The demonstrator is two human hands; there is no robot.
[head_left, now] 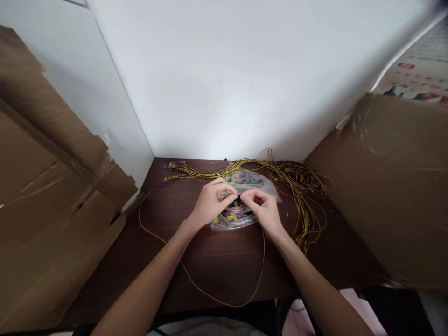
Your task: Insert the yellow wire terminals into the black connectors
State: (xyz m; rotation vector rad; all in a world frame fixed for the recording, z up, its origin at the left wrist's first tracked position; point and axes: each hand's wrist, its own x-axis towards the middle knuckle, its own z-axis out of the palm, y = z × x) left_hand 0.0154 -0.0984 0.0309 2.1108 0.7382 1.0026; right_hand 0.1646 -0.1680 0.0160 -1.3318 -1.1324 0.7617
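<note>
Left hand (209,201) and right hand (265,210) nearly meeting, fingertips of both pinched on a small black piece (239,198). Clear bag (268,185) beneath and beyond them; yellow bits (231,217) between hands. Wire (241,305) loops nearside, under left forearm. Bundle (301,182) beyond right hand, rightward.
</note>
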